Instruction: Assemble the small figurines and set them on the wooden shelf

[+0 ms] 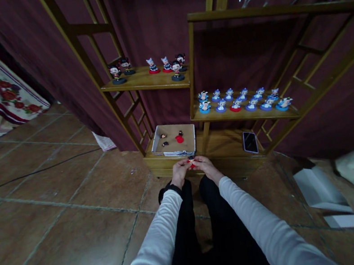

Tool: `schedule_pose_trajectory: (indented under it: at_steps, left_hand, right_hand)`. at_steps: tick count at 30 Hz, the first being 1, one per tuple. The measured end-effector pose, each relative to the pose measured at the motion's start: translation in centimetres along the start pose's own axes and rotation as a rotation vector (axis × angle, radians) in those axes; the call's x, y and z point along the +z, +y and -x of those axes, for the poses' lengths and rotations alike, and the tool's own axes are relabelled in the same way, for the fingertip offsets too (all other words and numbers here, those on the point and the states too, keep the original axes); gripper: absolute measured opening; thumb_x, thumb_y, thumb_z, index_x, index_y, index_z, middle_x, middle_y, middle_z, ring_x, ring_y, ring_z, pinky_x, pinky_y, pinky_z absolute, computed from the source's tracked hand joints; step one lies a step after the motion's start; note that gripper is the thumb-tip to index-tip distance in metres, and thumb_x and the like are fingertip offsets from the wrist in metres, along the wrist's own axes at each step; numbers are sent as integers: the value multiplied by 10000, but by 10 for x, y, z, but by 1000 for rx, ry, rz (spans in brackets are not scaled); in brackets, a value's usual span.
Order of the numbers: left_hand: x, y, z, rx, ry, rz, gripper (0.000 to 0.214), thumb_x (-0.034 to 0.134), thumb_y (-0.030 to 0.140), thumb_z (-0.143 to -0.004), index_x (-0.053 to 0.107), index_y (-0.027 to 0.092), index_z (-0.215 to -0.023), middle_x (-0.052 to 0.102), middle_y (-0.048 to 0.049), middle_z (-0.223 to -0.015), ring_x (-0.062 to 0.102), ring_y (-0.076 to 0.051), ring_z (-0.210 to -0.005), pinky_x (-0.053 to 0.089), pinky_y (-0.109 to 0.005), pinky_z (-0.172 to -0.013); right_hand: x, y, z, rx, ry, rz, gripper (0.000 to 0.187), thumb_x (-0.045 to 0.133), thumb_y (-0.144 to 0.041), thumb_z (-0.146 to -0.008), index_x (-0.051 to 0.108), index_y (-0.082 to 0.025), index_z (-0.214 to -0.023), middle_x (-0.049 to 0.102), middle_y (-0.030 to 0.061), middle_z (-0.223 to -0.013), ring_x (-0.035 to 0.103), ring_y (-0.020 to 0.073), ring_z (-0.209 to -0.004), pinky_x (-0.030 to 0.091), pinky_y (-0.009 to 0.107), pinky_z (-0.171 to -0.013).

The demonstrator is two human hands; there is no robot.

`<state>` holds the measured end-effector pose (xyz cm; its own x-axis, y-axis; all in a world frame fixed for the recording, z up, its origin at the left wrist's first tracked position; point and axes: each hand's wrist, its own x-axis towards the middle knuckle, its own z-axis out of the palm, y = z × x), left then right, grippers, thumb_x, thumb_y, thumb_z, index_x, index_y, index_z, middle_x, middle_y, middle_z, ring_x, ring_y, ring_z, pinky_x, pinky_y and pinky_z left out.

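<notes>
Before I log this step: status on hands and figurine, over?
Left hand and right hand both pinch the red figurine. Box just beyond, apart. Phone lies right of it.

Shop-like display corner, wooden shelves (143, 80) of small figurines (220, 105) just beyond the right hand (205, 165), maroon curtain (150, 18) behind them, brown tiled floor (56, 204) off to its left.

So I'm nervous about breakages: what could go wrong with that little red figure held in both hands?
1. The small red figure is pinched between the left hand and right hand over hard floor tiles; a slip could chip it.
2. The blue-based figures stand close together on their shelf; a careless reach might topple several.
3. The phone lies on the low ledge near the hands and could get knocked.
</notes>
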<state>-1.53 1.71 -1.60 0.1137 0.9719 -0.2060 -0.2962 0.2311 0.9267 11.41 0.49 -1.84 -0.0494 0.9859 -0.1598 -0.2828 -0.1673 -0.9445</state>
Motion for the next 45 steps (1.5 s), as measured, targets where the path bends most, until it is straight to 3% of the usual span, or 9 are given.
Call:
schedule_pose_trajectory:
  at_steps: [10, 19, 28, 38, 45]
  left_hand:
    - [-5, -4, -4, -45, -77, 103, 336, 777, 249, -544, 680, 113, -836, 673, -78, -823, 594, -113, -677, 464, -235, -652]
    - [-5, -3, -3, -64, -41, 155, 263, 725, 213, -620, 667, 109, -854, 666, -89, -846, 604, -121, -702, 470, -247, -674]
    - [-5, -2, -2, -5, -107, 84, 513, 782, 155, -484, 643, 126, -977, 674, -67, -832, 591, -127, -700, 454, -270, -716]
    - [-2, -8, -4, 100, -60, -13, 421, 788, 180, -446, 628, 127, -832, 649, -23, -696, 572, -130, -641, 451, -291, -704]
    - [-2, -11, -6, 130, -59, -86, 456, 774, 182, -469, 622, 144, -897, 642, -9, -715, 569, -123, -646, 444, -272, -702]
  right_hand:
    - [0, 8, -2, -9, 49, -98, 388, 711, -404, -603, 635, -199, -924, 669, 47, -956, 629, 151, -763, 504, 317, -731]
    - [-1, 11, -5, -18, 77, -92, 371, 695, -399, -615, 622, -201, -920, 661, 53, -960, 624, 165, -806, 500, 335, -747]
    - [0, 4, -2, -13, 55, -78, 414, 703, -355, -606, 616, -220, -988, 652, 57, -1037, 615, 193, -905, 478, 345, -797]
    - [-2, 0, 2, -18, -22, -96, 451, 710, -284, -586, 625, -220, -1024, 657, 59, -1040, 603, 209, -945, 470, 344, -815]
    - [-1, -2, 3, -11, -40, -91, 437, 703, -255, -582, 629, -215, -1011, 670, 54, -1013, 609, 222, -943, 469, 353, -819]
